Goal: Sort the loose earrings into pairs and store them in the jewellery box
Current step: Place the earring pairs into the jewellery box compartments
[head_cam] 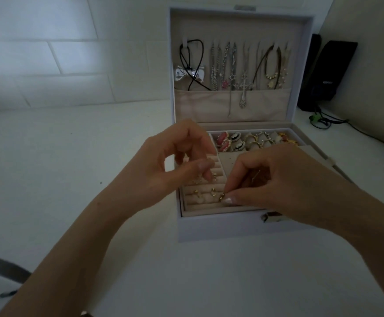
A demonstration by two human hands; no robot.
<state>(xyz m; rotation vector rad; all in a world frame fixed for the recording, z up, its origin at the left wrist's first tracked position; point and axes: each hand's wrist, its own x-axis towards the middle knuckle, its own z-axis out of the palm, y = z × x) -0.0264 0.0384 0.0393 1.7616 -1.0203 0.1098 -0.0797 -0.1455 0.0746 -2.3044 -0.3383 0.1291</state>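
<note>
The small rounded gold earring (222,197) sits over the front slot rows of the beige padded insert (200,201) in the open white jewellery box (220,227), near the back edge of the white desk (72,179). The right hand (278,181) has its grip closed on the earring in a fingertip pinch: press it straight down into the slot beside its match. The left hand (175,165) hovers with curled fingers; whether its grip holds anything cannot be told.

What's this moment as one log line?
right hand: pinches gold earring at slots | left hand: hold unclear | jewellery box: open
</note>
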